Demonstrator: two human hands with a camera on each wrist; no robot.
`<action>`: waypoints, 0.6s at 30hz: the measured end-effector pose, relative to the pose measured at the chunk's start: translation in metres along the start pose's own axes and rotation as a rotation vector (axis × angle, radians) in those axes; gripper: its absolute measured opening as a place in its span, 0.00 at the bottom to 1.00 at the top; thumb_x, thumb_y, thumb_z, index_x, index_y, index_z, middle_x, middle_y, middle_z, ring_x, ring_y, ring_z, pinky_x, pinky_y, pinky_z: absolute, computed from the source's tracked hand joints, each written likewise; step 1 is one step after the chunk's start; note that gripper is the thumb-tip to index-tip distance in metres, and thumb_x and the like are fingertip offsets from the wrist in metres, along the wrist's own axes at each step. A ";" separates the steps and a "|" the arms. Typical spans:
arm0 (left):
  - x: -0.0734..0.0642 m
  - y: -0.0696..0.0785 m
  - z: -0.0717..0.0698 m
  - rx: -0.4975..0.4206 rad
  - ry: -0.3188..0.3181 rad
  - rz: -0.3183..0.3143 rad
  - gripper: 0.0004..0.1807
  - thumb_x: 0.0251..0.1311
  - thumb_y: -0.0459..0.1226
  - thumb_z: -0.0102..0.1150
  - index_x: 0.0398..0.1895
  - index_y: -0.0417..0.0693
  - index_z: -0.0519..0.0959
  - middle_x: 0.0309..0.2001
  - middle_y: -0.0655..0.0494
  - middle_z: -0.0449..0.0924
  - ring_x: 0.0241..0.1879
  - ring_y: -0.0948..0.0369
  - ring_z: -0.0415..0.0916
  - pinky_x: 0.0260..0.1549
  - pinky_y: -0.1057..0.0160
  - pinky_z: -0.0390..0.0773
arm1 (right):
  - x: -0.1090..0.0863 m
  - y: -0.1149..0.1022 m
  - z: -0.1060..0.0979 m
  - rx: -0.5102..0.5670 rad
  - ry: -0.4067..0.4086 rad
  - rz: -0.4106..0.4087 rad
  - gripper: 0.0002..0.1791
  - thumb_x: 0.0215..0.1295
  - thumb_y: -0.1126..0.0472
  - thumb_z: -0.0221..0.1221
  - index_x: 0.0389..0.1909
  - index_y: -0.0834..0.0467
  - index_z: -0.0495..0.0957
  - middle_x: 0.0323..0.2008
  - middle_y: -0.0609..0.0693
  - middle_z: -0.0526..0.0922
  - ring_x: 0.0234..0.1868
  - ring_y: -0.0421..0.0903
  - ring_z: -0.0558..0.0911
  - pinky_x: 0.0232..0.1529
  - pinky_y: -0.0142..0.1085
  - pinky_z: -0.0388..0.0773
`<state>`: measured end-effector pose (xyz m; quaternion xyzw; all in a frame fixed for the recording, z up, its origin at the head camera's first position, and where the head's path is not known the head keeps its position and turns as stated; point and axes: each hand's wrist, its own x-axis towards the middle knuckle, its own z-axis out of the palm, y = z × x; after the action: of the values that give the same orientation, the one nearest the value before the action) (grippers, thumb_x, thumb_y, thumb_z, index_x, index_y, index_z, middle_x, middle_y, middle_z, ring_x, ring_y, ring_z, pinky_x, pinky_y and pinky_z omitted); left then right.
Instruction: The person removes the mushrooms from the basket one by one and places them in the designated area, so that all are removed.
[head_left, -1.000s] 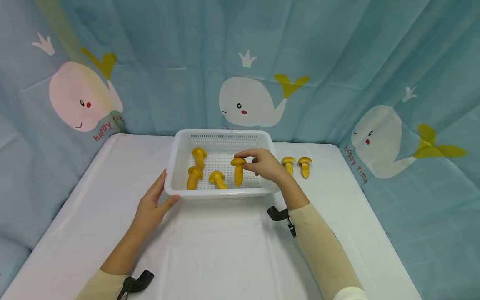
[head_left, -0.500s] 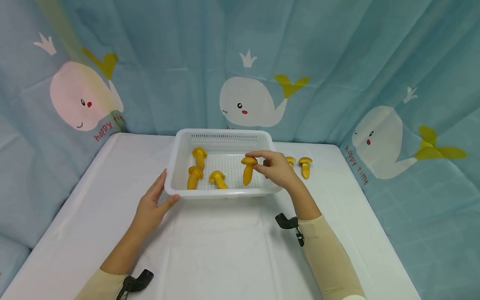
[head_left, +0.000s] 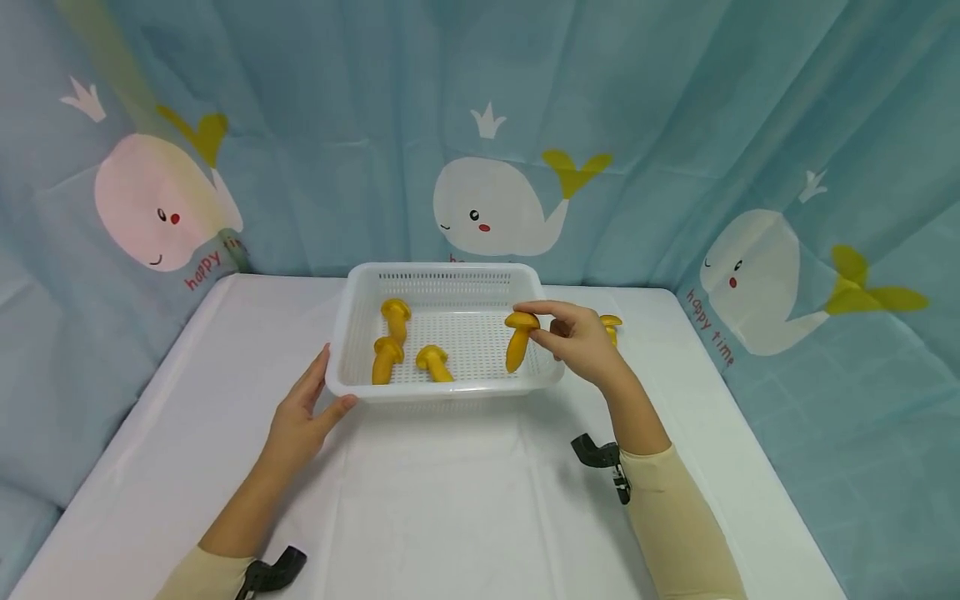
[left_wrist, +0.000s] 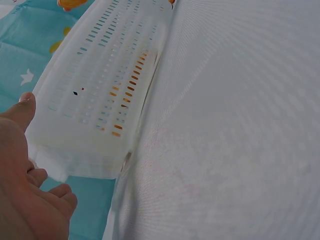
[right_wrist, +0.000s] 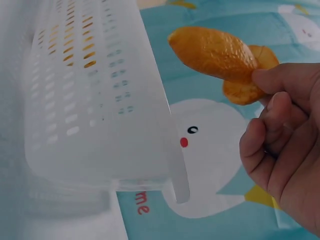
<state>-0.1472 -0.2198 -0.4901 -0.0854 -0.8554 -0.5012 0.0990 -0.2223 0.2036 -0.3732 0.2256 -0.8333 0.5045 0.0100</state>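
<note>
Over the right part of a white perforated basket point(head_left: 442, 388), my right hand point(head_left: 587, 340) pinches a yellow mushroom point(head_left: 516, 353) by its cap between thumb and fingers, stem pointing down. The right wrist view shows the thumb pressed against that mushroom point(right_wrist: 215, 54), outside the basket wall point(right_wrist: 100, 150) as seen from there. My left hand point(head_left: 298, 425) holds the basket's front left corner, thumb at the front rim and fingers along the side. Inside the basket lie three more mushrooms point(head_left: 435, 363), towards the left.
Behind my right hand, another yellow mushroom point(head_left: 611, 323) lies on the white table point(head_left: 442, 492), partly hidden. A blue curtain point(head_left: 360, 183) printed with whales hangs behind and beside the table. The basket stands near the table's back edge.
My right hand has carried the pinched mushroom rightward across the basket. It now covers one of the two mushrooms lying on the table. The left hand and basket have stayed in place.
</note>
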 end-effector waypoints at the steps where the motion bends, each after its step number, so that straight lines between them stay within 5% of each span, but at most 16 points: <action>1: 0.000 -0.001 0.000 -0.005 0.001 0.002 0.52 0.62 0.35 0.71 0.83 0.66 0.50 0.82 0.62 0.49 0.79 0.52 0.53 0.66 0.81 0.59 | -0.002 0.000 -0.001 0.005 0.000 -0.004 0.20 0.69 0.62 0.66 0.59 0.41 0.84 0.54 0.42 0.86 0.21 0.50 0.68 0.20 0.31 0.67; 18: -0.003 0.004 -0.001 -0.004 -0.011 -0.013 0.51 0.64 0.39 0.70 0.82 0.71 0.49 0.82 0.64 0.49 0.79 0.53 0.53 0.64 0.80 0.62 | -0.021 0.002 -0.019 0.033 0.050 -0.065 0.20 0.70 0.61 0.66 0.62 0.49 0.83 0.53 0.49 0.86 0.22 0.47 0.70 0.18 0.32 0.67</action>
<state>-0.1437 -0.2186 -0.4872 -0.0827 -0.8554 -0.5033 0.0907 -0.2081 0.2278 -0.3703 0.2400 -0.8168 0.5229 0.0434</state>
